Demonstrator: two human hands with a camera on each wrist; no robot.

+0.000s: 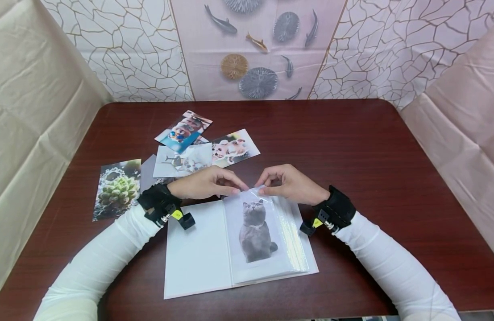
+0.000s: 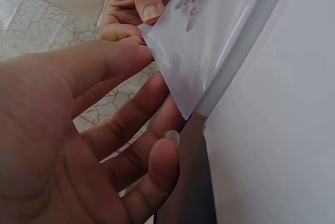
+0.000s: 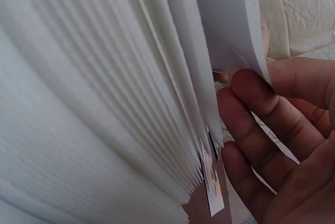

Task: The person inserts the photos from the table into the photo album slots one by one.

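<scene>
A photo album point(image 1: 196, 254) lies spread on the table, its white inside cover at left and clear-pocket pages at right. The top page point(image 1: 284, 249) shows a photo of a grey cat point(image 1: 255, 236) within its pocket. My left hand point(image 1: 204, 182) pinches the page's top edge near the spine, its thumb tip right at the rim and other fingers behind. Beside it, my right hand point(image 1: 292, 183) pinches the same top edge, thumb in front and index finger point(image 3: 256, 88) behind. That top part is lifted off the pages below point(image 3: 104, 88).
Several loose photos lie behind and left of the album: a succulent photo point(image 1: 117, 191), a pale photo point(image 1: 170, 162), a blue-edged photo point(image 1: 176, 145) and a pinkish photo point(image 1: 247, 145). The dark red table point(image 1: 351, 147) is bordered by hanging cloth point(image 1: 42, 111).
</scene>
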